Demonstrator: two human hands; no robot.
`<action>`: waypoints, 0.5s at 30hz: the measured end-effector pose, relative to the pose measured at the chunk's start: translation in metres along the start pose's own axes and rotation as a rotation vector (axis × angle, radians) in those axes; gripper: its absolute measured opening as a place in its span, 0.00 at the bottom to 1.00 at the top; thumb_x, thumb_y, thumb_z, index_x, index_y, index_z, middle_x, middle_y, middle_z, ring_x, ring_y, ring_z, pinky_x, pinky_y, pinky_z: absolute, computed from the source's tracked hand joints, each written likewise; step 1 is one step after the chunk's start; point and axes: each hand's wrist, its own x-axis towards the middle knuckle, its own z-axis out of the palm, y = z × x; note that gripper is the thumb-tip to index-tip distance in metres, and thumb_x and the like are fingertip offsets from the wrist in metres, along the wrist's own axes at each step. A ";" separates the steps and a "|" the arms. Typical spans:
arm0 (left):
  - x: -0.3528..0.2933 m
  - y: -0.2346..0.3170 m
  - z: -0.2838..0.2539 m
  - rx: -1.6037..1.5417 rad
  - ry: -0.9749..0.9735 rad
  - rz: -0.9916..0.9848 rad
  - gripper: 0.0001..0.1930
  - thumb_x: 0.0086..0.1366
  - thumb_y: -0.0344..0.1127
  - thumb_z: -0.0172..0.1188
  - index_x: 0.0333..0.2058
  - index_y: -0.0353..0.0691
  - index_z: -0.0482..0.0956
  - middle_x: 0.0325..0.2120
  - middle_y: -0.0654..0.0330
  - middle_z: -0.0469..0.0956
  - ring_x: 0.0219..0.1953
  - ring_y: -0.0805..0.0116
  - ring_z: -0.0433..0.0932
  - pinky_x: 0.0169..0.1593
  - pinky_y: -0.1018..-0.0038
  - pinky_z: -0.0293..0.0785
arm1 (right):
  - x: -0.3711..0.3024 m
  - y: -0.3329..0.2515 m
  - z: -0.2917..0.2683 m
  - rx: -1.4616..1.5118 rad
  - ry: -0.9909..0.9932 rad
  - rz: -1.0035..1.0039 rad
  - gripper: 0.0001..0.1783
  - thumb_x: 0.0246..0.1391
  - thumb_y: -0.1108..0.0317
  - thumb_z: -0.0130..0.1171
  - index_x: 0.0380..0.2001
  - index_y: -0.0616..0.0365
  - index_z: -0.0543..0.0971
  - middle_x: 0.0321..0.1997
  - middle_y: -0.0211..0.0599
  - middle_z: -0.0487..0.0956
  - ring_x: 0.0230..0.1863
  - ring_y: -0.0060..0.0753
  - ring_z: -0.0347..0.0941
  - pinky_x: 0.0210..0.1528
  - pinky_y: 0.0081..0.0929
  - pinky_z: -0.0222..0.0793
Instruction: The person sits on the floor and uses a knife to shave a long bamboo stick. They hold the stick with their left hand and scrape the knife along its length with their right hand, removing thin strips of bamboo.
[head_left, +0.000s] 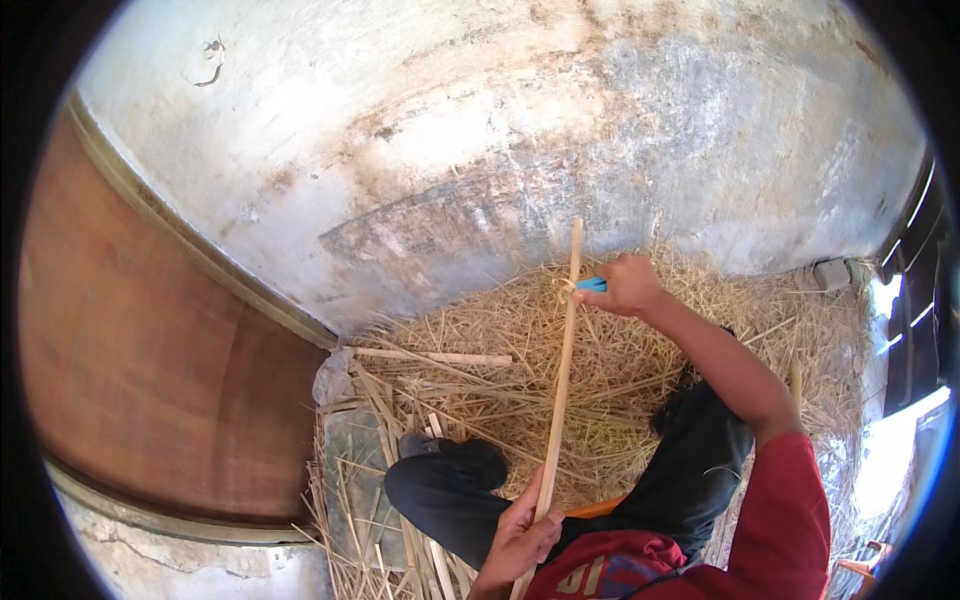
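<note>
A long pale bamboo strip (562, 400) slants up and away from my lap, its far end standing before the wall. Low in the picture, my left hand (524, 535) is closed round its near part, thumb on top. Farther off, with the arm stretched out, my right hand (632, 285) grips a small blue-handled cutting tool (592, 285) against the strip's upper part. Its blade cannot be made out. A thin curled shaving (566, 289) clings to the strip right at the tool.
Straw-like shavings (470, 330) cover the floor around my bent legs (690, 450). More strips (430, 357) lie at the left, by a grey slab (355, 470). A stained wall (480, 150) rises ahead, with a brown door panel (160, 350) at far left and a small block (831, 274) at right.
</note>
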 end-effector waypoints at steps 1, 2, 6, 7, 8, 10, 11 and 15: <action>-0.002 -0.001 0.001 -0.031 -0.019 0.000 0.34 0.67 0.24 0.48 0.68 0.41 0.43 0.20 0.68 0.64 0.15 0.82 0.58 0.17 0.85 0.57 | 0.001 0.004 0.001 0.011 0.027 0.017 0.43 0.44 0.20 0.42 0.14 0.52 0.79 0.10 0.34 0.71 0.18 0.36 0.73 0.21 0.37 0.67; -0.004 -0.001 0.001 0.015 -0.009 -0.008 0.34 0.66 0.24 0.48 0.68 0.42 0.44 0.19 0.68 0.62 0.14 0.82 0.58 0.18 0.84 0.58 | 0.001 0.007 0.002 0.022 0.054 0.033 0.43 0.45 0.20 0.42 0.15 0.53 0.79 0.10 0.34 0.71 0.18 0.36 0.72 0.21 0.37 0.68; -0.016 -0.022 -0.006 0.132 -0.001 0.014 0.32 0.65 0.28 0.52 0.66 0.41 0.52 0.20 0.70 0.64 0.15 0.82 0.60 0.18 0.84 0.58 | 0.014 0.046 -0.004 0.022 0.104 0.180 0.43 0.46 0.21 0.42 0.15 0.54 0.80 0.12 0.37 0.73 0.18 0.37 0.73 0.23 0.37 0.69; -0.017 -0.027 -0.006 0.146 -0.006 0.029 0.30 0.66 0.30 0.54 0.65 0.40 0.55 0.21 0.70 0.66 0.15 0.82 0.62 0.17 0.86 0.58 | 0.014 0.056 -0.005 -0.006 0.131 0.205 0.43 0.46 0.22 0.42 0.15 0.55 0.80 0.12 0.37 0.73 0.19 0.38 0.74 0.23 0.37 0.70; -0.018 -0.029 -0.006 0.135 0.014 0.009 0.30 0.66 0.31 0.54 0.65 0.40 0.55 0.20 0.70 0.66 0.15 0.82 0.61 0.16 0.86 0.57 | 0.013 0.065 -0.005 -0.033 0.159 0.230 0.44 0.47 0.22 0.42 0.15 0.55 0.80 0.12 0.38 0.73 0.20 0.38 0.74 0.23 0.37 0.70; -0.020 -0.028 0.001 0.106 0.055 -0.036 0.30 0.67 0.32 0.53 0.65 0.39 0.55 0.19 0.71 0.65 0.14 0.83 0.61 0.16 0.86 0.56 | 0.011 0.068 -0.008 -0.037 0.168 0.266 0.44 0.47 0.23 0.42 0.15 0.56 0.80 0.13 0.39 0.74 0.22 0.40 0.75 0.25 0.38 0.71; -0.020 -0.029 0.001 0.067 0.072 -0.048 0.30 0.66 0.32 0.53 0.65 0.40 0.55 0.19 0.71 0.65 0.14 0.83 0.61 0.16 0.86 0.56 | 0.013 0.067 -0.008 -0.014 0.153 0.278 0.44 0.48 0.23 0.42 0.15 0.57 0.80 0.14 0.41 0.74 0.24 0.41 0.76 0.27 0.39 0.71; -0.024 -0.022 0.005 -0.012 0.105 -0.125 0.31 0.66 0.30 0.54 0.65 0.41 0.55 0.18 0.71 0.64 0.15 0.82 0.61 0.17 0.85 0.57 | 0.010 0.064 -0.005 -0.063 0.126 0.293 0.46 0.50 0.23 0.39 0.19 0.60 0.80 0.20 0.46 0.77 0.30 0.43 0.77 0.32 0.42 0.72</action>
